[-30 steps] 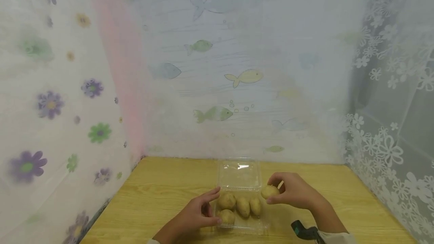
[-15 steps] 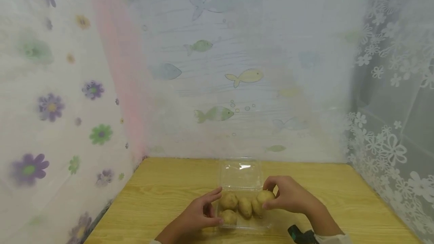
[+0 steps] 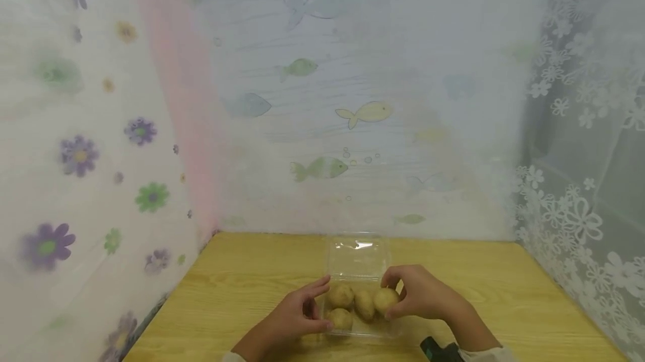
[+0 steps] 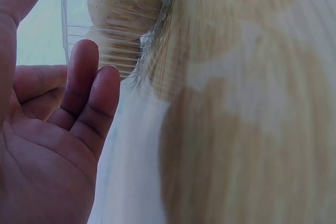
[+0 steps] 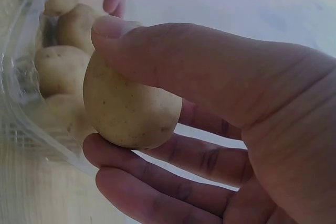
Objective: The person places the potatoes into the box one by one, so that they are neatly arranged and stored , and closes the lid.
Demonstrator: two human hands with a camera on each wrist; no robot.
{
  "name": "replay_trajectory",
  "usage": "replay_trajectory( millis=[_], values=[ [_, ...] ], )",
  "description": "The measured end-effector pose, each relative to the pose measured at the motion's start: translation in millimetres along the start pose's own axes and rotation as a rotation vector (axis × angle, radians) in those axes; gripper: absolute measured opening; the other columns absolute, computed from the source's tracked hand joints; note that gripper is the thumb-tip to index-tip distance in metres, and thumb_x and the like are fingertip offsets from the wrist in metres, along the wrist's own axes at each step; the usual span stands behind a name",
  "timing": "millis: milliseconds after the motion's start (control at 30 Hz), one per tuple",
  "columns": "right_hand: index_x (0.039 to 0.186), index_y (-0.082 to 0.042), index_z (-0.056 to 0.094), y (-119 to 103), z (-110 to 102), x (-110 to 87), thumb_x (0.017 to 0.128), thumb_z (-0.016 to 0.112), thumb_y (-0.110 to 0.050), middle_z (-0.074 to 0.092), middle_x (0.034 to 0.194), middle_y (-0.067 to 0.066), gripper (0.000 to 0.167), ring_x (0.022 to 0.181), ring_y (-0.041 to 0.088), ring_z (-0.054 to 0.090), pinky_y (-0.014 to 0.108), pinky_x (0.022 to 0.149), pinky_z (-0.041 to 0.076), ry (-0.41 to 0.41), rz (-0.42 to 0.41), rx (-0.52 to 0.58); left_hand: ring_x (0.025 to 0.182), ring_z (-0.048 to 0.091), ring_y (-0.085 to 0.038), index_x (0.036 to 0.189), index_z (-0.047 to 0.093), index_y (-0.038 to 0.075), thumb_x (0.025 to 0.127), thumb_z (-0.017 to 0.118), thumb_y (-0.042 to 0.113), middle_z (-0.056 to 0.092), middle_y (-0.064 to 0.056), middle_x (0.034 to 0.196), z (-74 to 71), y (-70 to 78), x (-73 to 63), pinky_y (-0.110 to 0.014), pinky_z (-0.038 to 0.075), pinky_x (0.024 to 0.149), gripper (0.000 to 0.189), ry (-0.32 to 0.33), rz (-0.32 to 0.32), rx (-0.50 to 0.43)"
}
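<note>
A clear plastic clamshell box (image 3: 364, 333) lies on the table with its lid (image 3: 353, 266) folded back. In its base sit several potatoes, including a round one (image 3: 340, 296) at the back left and a longer one (image 3: 364, 304) mid-box. My left hand (image 3: 296, 313) holds the box's left side, thumb at the front corner and fingers toward the back; its ribbed wall (image 4: 113, 45) shows in the left wrist view. My right hand (image 3: 425, 295) pinches another potato (image 5: 131, 100) between thumb and fingers over the box's right end. This potato hides the one beneath it in the head view.
The wood-grain table (image 3: 242, 283) meets a fish-patterned curtain (image 3: 363, 183) at the back. Flowered sheets hang on the left (image 3: 101, 194) and right (image 3: 569, 222). A dark device (image 3: 439, 349) sits by my right wrist.
My right hand has moved left with the potato, from beside the box to over its right end. The left hand stays on the box's left side.
</note>
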State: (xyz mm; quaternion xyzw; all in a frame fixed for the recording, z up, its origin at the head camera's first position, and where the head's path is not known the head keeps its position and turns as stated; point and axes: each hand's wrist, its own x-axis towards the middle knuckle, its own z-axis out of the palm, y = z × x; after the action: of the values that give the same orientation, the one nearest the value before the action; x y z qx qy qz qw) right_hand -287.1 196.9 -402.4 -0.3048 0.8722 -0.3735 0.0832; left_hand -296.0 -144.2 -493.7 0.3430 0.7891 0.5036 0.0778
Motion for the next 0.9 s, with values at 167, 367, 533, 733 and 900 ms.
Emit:
replay_trajectory(
  millis=[167, 367, 533, 733, 900],
  values=[
    [0.115, -0.009, 0.070, -0.5, 3.7, 1.9, 0.077, 0.093, -0.029, 0.067, 0.104, 0.005, 0.048, 0.073, 0.010, 0.069, 0.026, 0.065, 0.058, 0.003, -0.003, -0.036, 0.080, 0.062, -0.001, 0.159, 0.037, 0.003, 0.091, 0.082, 0.031, 0.025, -0.008, 0.172, -0.5, 0.5, 1.9, -0.023, 0.060, 0.076, 0.087, -0.005, 0.003, 0.008],
    [0.110, -0.013, 0.073, -1.8, 10.5, 6.9, 0.076, 0.093, -0.034, 0.070, 0.101, 0.001, 0.044, 0.076, 0.010, 0.069, 0.026, 0.067, 0.058, -0.008, -0.025, -0.061, 0.081, 0.062, -0.001, 0.160, 0.037, 0.004, 0.090, 0.083, 0.031, 0.025, -0.006, 0.172, -0.1, -0.1, 0.3, -0.024, 0.060, 0.078, 0.087, 0.001, -0.004, 0.020],
    [0.104, -0.016, 0.076, -0.9, 19.4, 11.2, 0.074, 0.095, -0.035, 0.072, 0.095, -0.004, 0.041, 0.076, 0.007, 0.068, 0.025, 0.067, 0.058, -0.007, -0.051, -0.062, 0.079, 0.061, 0.000, 0.159, 0.038, 0.003, 0.090, 0.083, 0.031, 0.026, -0.008, 0.171, 0.0, 1.6, -0.7, -0.023, 0.059, 0.077, 0.086, 0.006, -0.004, 0.020],
    [0.099, -0.017, 0.078, -1.1, 26.3, 14.8, 0.073, 0.095, -0.036, 0.074, 0.091, -0.007, 0.037, 0.076, 0.005, 0.068, 0.023, 0.067, 0.058, -0.008, -0.080, -0.049, 0.078, 0.061, 0.000, 0.158, 0.039, 0.003, 0.090, 0.083, 0.032, 0.027, -0.008, 0.171, -0.8, 3.5, 0.1, -0.023, 0.059, 0.076, 0.086, 0.009, -0.006, 0.029],
    [0.099, -0.015, 0.081, -0.5, 29.4, 17.1, 0.075, 0.093, -0.037, 0.075, 0.096, -0.007, 0.035, 0.077, 0.003, 0.068, 0.022, 0.067, 0.058, -0.014, -0.111, -0.060, 0.078, 0.061, 0.000, 0.159, 0.038, 0.003, 0.091, 0.083, 0.030, 0.026, -0.010, 0.171, -0.7, 2.5, 0.1, -0.023, 0.059, 0.074, 0.086, 0.006, -0.005, 0.008]
  ],
)
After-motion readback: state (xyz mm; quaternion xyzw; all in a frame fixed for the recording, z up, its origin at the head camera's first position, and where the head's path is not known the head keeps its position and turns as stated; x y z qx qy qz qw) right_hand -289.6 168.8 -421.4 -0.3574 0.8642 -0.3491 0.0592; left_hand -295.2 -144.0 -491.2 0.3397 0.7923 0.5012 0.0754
